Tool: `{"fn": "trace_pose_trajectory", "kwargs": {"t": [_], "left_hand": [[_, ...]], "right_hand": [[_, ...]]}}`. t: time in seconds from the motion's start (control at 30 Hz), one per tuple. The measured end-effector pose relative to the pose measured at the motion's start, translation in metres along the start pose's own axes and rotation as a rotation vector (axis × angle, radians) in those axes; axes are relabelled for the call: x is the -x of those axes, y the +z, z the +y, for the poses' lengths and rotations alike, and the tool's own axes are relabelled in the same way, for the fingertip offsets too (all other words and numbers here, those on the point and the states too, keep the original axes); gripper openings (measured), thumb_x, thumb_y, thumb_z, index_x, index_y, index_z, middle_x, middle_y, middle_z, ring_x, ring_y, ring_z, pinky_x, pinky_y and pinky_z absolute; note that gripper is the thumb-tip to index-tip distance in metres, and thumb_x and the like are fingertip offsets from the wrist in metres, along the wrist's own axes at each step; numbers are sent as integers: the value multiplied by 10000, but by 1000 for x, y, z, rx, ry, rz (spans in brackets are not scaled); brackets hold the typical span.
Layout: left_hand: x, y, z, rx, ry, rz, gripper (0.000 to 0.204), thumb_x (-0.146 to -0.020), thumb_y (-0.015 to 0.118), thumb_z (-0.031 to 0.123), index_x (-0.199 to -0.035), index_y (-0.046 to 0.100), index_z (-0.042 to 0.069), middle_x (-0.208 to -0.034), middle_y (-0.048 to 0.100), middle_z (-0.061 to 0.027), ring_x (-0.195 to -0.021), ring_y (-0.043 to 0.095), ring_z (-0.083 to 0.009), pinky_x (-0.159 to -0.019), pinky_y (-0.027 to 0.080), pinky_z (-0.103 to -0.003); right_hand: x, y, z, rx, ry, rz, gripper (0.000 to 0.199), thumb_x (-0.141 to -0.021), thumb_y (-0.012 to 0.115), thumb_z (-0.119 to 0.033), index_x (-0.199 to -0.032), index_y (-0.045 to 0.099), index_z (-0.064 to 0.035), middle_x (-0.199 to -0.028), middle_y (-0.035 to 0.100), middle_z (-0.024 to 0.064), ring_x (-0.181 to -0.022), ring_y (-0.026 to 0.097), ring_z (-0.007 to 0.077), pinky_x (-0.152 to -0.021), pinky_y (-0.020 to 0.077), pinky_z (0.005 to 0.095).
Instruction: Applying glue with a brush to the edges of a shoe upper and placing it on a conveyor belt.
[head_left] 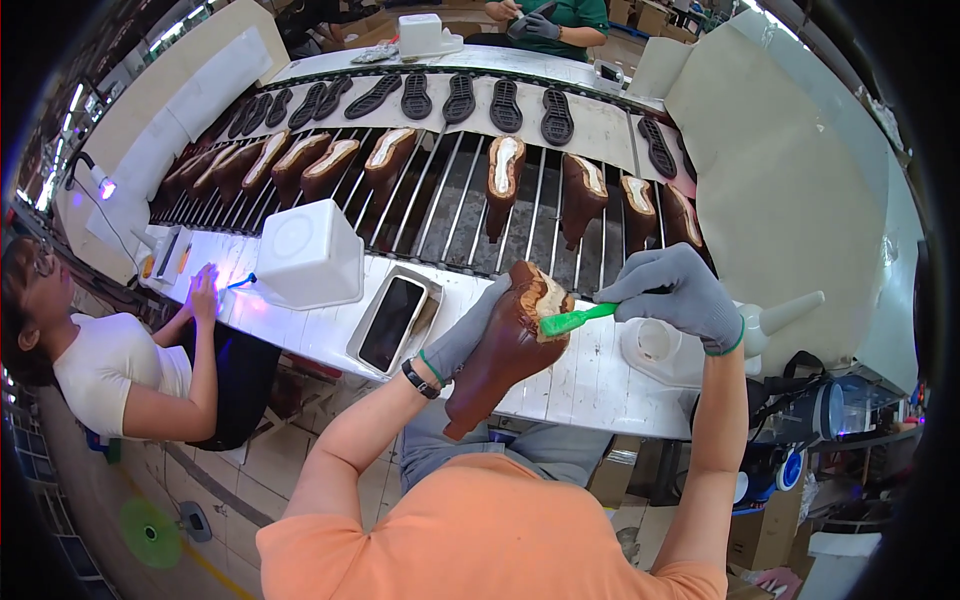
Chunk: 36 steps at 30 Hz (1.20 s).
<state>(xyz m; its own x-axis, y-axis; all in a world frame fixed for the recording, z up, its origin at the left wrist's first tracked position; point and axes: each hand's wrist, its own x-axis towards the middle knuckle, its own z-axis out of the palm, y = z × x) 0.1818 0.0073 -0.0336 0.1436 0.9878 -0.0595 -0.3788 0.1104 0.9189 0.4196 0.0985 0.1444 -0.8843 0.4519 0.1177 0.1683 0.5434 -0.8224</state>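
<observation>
left fingers (478, 318) behind boot (508, 345), brush handle hidden

We see a brown boot (505, 350) held sole-side up and tilted, its shaft pointing down toward the person and its toe up toward the conveyor. The leather is glossy dark brown; the upturned bottom shows a pale tan and cream patch near the toe. A green brush (570, 320) lies nearly level across that patch, its bristle head touching the pale area at the boot's right edge, its slim handle running off to the right.
</observation>
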Motion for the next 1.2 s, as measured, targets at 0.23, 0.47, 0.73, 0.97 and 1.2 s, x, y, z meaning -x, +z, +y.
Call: {"fn": "trace_pose_trajectory", "kwargs": {"t": [0.23, 0.47, 0.73, 0.97, 1.2], "left_hand": [[7, -4, 18, 334, -265, 116, 561, -1012, 446, 507, -1336, 510, 53, -1253, 609, -71, -1103, 601, -143, -1016, 451, -275], [12, -5, 32, 323, -263, 177, 582, -1008, 466, 499, -1385, 464, 55, -1298, 589, -86, -1131, 598, -169, -1030, 453, -306], [9, -22, 26, 275, -111, 238, 569, -993, 518, 471, -1328, 506, 11, -1225, 610, -95, -1057, 615, -165, -949, 499, -297], [9, -25, 36, 19, 104, 345, 590, -993, 527, 460, -1332, 479, -21, -1185, 597, -90, -1034, 582, -133, -915, 486, -288], [18, -9, 53, -96, 206, 376, 576, -990, 549, 417, -1352, 452, -21, -1206, 580, -89, -1059, 560, -139, -931, 464, -295]], "right_hand": [[-3, 3, 5, 12, 73, -19, 227, -746, 785, -66, -970, 768, -36, -755, 690, 65, -666, 605, 136, -651, 472, 273], [0, 6, 7, 66, 103, -13, 205, -757, 777, -77, -958, 766, -36, -744, 676, 67, -671, 611, 127, -640, 462, 269], [1, 13, 15, 56, 169, 29, 211, -750, 760, -77, -958, 765, -41, -750, 680, 74, -672, 624, 144, -640, 466, 280], [2, 24, 17, 91, 188, 124, 241, -726, 758, -14, -966, 768, -27, -741, 680, 66, -673, 588, 116, -639, 459, 272], [-5, 28, 23, 124, 170, 195, 223, -754, 756, -39, -977, 767, -31, -734, 662, 58, -646, 551, 101, -612, 435, 271]]}}
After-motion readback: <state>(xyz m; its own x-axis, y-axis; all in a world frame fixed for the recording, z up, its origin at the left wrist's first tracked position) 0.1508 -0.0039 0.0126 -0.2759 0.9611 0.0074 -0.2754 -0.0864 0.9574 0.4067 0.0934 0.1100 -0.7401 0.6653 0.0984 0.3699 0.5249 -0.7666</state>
